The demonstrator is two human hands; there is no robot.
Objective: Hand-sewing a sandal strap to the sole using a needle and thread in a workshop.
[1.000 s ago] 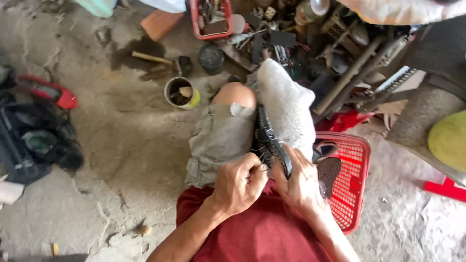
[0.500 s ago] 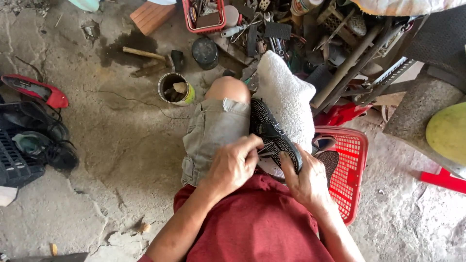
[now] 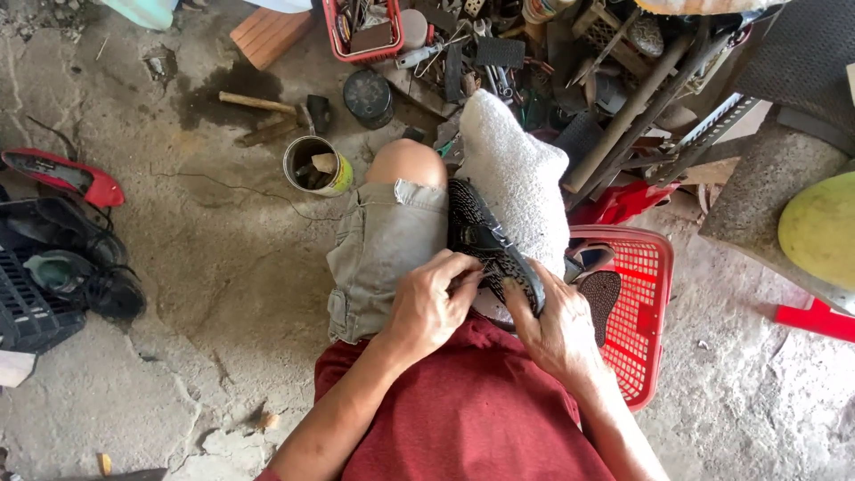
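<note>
Far left on the concrete floor point(image 3: 223, 294), a red shoe point(image 3: 67, 175) lies beside a heap of dark shoes point(image 3: 85, 272). Moving across, there's a tin can point(image 3: 316, 167) standing upright with scraps inside, and just behind it a hammer point(image 3: 267, 105) lying flat on a dark stain. Now to the middle: the person sits with a bare knee up, grey shorts point(image 3: 383, 258) below it. The left hand point(image 3: 434, 303) is curled over the near end of a black shoe point(image 3: 490, 245), fingers pinching at its edge. That shoe rests sole-up on a white towel point(image 3: 517, 178) draped over the lap, tilted along the thigh. The right hand point(image 3: 557, 330) is closed on the shoe from the other side, thumb pressed on the sole's rim. Just right of it, a red plastic basket point(image 3: 646, 312) sits on the floor, touching the towel. Behind, a clutter of metal tools point(image 3: 499, 62).
</note>
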